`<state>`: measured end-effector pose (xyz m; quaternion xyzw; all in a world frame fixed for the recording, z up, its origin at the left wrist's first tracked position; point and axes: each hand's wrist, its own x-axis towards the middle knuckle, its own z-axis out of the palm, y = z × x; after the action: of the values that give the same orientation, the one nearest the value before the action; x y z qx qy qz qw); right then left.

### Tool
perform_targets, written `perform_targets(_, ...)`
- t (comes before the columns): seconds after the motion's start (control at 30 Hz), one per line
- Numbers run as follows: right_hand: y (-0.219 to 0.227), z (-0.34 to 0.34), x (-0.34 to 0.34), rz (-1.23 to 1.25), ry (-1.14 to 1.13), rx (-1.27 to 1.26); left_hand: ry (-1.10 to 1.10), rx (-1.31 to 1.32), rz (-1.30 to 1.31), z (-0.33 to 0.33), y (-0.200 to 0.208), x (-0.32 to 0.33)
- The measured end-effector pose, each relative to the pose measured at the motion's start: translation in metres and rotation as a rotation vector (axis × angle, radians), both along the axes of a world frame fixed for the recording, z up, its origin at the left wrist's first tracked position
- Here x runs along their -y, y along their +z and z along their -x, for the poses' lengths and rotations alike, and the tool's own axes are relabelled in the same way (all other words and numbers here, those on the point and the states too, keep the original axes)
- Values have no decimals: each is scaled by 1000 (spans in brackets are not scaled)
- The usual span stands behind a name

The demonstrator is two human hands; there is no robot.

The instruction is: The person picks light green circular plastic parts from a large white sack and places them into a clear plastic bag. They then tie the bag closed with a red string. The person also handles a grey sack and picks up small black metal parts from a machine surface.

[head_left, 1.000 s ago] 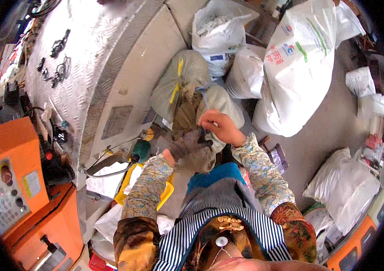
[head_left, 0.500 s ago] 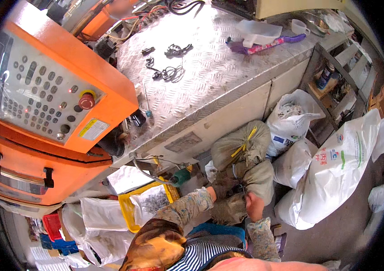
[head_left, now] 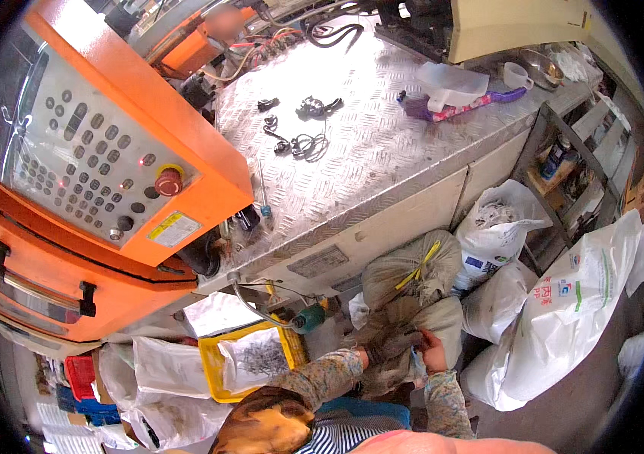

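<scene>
My left hand point(head_left: 391, 348), in a dark glove, reaches across a grey-green woven sack point(head_left: 384, 384) at the lower middle. Bare and closed, my right hand point(head_left: 433, 352) meets it at the gathered top of this sack. Both hands grip there; the exact spot between the fingers is hidden. A pale bluish scrap point(head_left: 418, 366) shows just below my right fingers. Behind my hands stands another grey-green sack point(head_left: 405, 274), its neck tied with a yellow strap point(head_left: 418, 266). More of the same cloth bulges beside my right hand.
White plastic sacks point(head_left: 564, 318) stand at the right. A yellow crate point(head_left: 212, 371) with grey bits and white bags point(head_left: 166, 367) sit at the left. Ahead is a metal bench point(head_left: 352, 151) with black cables point(head_left: 307, 145); an orange machine panel point(head_left: 219, 170) juts out on the left.
My left hand has moved right and down, coming up against my right hand. The right hand has shifted slightly, and the whole view has swung a little.
</scene>
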<state>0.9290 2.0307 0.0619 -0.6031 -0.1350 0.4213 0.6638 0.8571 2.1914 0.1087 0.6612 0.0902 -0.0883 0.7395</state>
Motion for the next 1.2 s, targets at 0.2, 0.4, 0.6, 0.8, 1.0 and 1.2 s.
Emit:
perform_targets(0.2, 49, -6, -3, 203, 15, -173, 253, 94, -340, 1, -26, 24)
perform_targets(0.4, 31, 11, -1, 69, -223, -238, 179, -83, -162, 10, -42, 23)
perform_targets(0.6, 35, 19, -7, 106, -287, -94, 303, -43, -246, 18, -29, 28)
perform_targets(0.8, 36, 28, 1, 201, -368, -153, 348, -76, -433, 41, -60, 15)
perform_targets(1.0, 20, 50, 12, 236, -581, -608, 373, -236, -512, 74, -57, -29)
perform_targets(1.2, 43, 32, -9, -503, -493, -356, 186, -260, -612, 77, -46, -47)
